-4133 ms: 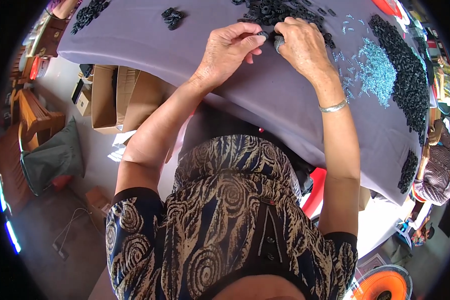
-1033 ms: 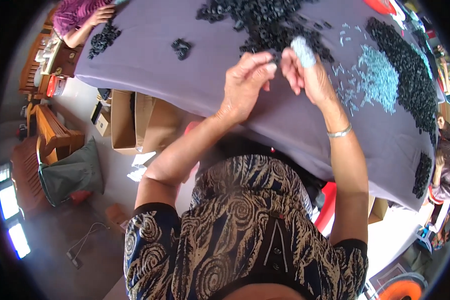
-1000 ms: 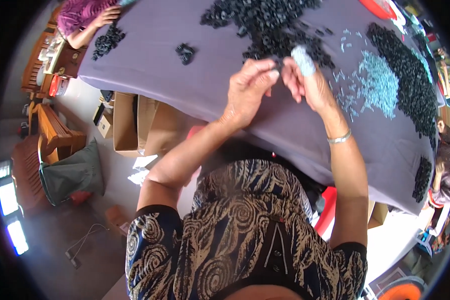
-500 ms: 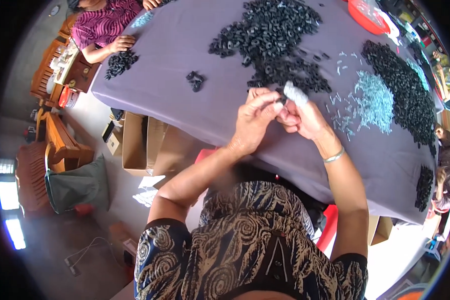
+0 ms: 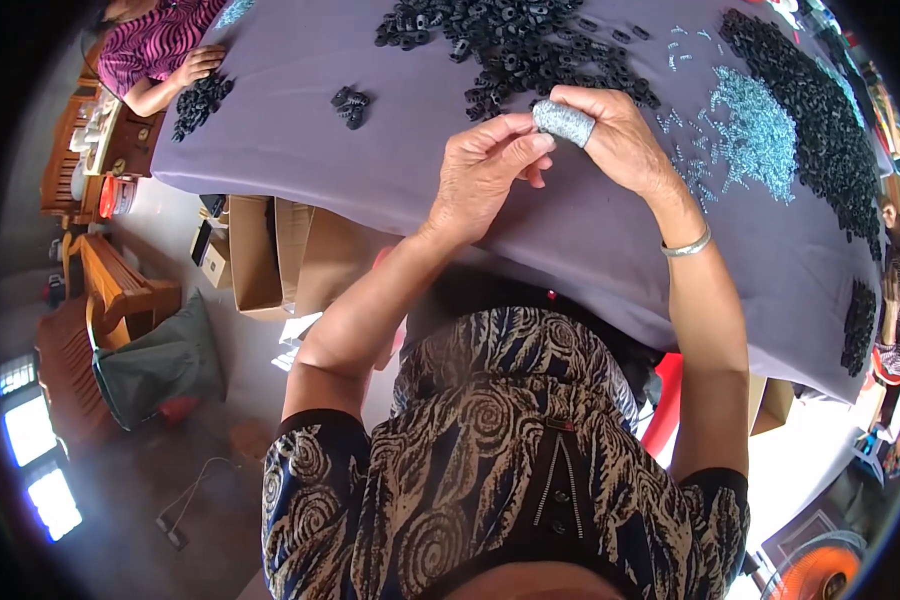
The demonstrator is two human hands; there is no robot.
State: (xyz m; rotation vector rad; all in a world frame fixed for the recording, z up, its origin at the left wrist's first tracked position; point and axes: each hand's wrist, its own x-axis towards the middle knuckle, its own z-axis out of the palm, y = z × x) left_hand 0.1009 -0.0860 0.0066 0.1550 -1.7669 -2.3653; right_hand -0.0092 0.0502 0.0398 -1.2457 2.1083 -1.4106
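My left hand (image 5: 480, 180) is closed in a pinch over the near edge of the purple-grey cloth-covered table (image 5: 390, 180). Its fingertips meet the right thumb, which wears a grey speckled wrap (image 5: 563, 124). My right hand (image 5: 625, 140) has its fingers curled, with a bangle (image 5: 688, 243) on that wrist. Whatever lies between the two hands is hidden by the fingers. Just beyond them spreads a large heap of small black plastic clips (image 5: 520, 45). Right of the right hand lies a pile of small light-blue springs (image 5: 755, 130), some scattered loose.
Another long heap of black pieces (image 5: 820, 120) runs along the right side. A small cluster of black pieces (image 5: 350, 106) lies left of my hands. At the far left a co-worker's hand (image 5: 200, 63) is by another black pile (image 5: 202, 105). Cardboard boxes (image 5: 260, 260) stand below the table's left edge.
The right hand has turned, so its wrapped thumb now points left against the left fingers. A small dark piece seen between the hands earlier is now hidden. The whole view has shifted.
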